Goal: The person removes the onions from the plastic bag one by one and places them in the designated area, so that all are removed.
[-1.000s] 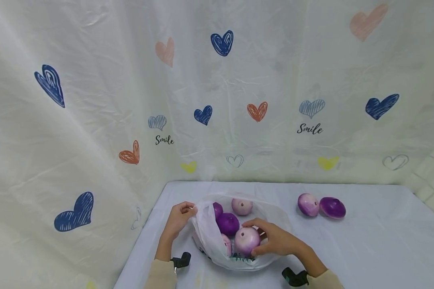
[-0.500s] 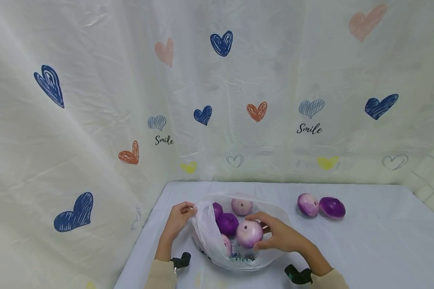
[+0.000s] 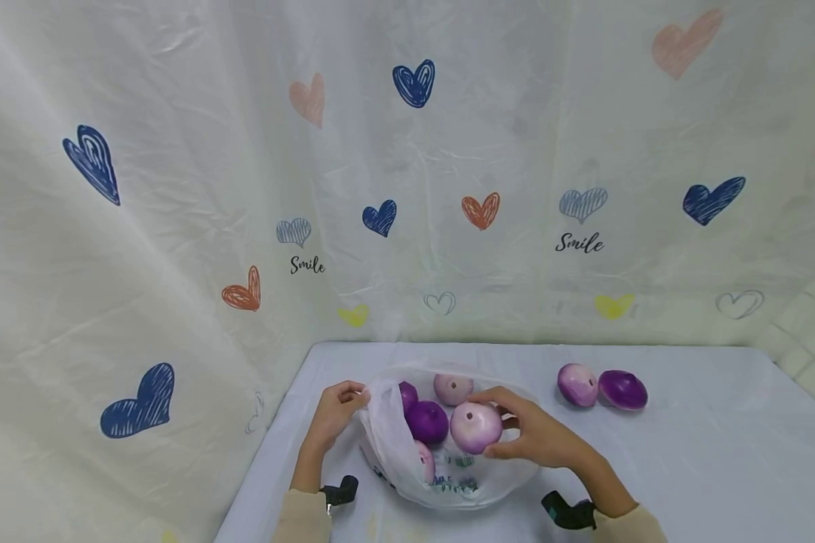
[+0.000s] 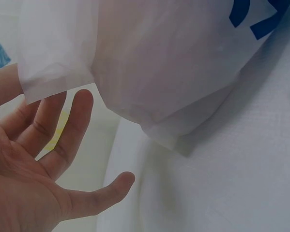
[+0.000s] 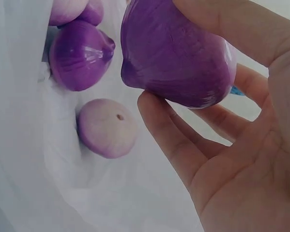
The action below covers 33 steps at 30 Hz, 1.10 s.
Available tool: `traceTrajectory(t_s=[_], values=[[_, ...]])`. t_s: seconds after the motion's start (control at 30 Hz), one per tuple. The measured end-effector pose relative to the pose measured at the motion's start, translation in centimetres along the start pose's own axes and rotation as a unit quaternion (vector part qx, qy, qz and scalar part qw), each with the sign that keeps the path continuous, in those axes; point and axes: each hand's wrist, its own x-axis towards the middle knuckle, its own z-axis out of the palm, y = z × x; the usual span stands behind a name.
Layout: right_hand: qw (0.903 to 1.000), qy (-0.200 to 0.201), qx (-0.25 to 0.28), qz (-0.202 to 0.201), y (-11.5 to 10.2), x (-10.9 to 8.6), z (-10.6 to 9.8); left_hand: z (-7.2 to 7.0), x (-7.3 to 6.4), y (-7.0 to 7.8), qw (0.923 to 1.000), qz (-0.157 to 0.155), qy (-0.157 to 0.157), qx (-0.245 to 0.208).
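Note:
In the head view a white plastic bag (image 3: 489,490) lies on its side with its mouth facing me. At the left of that mouth my left hand (image 3: 333,411) pinches the bag's edge; its other fingers (image 4: 77,125) spread away from the plastic in the left wrist view. My right hand (image 3: 536,434) holds a pale purple onion (image 3: 476,427) between thumb and fingers, over the bag's mouth. Inside the bag are a dark purple onion (image 3: 427,422), a pale onion (image 3: 453,388) at the back and others partly hidden by the plastic.
Two more onions, one paler (image 3: 577,385) and one dark purple (image 3: 623,390), lie side by side on the white-covered table (image 3: 720,452) to the right of the bag. A white curtain (image 3: 516,151) printed with hearts hangs behind the table.
My right hand has lifted the pale onion from the bag's lower front, moving it up and slightly right. The left hand stays in place on the bag's edge.

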Motion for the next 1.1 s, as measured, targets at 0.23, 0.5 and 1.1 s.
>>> traceTrajectory(t_s=[0.23, 0.5, 1.1], values=[[0.9999, 0.009, 0.003, -0.013, -0.5, 0.0, -0.5, 0.0, 0.0, -0.1, 1.0000, -0.003, 0.000, 0.001], [0.9995, 0.032, -0.008, 0.003, -0.9, -0.3, -1.2, 0.0, 0.0, -0.2, 1.0000, -0.001, 0.000, -0.001], [0.9947, 0.091, -0.032, 0.035, -1.6, -2.0, -4.3, 0.1, 0.1, -0.4, 1.0000, -0.001, -0.003, -0.005]])
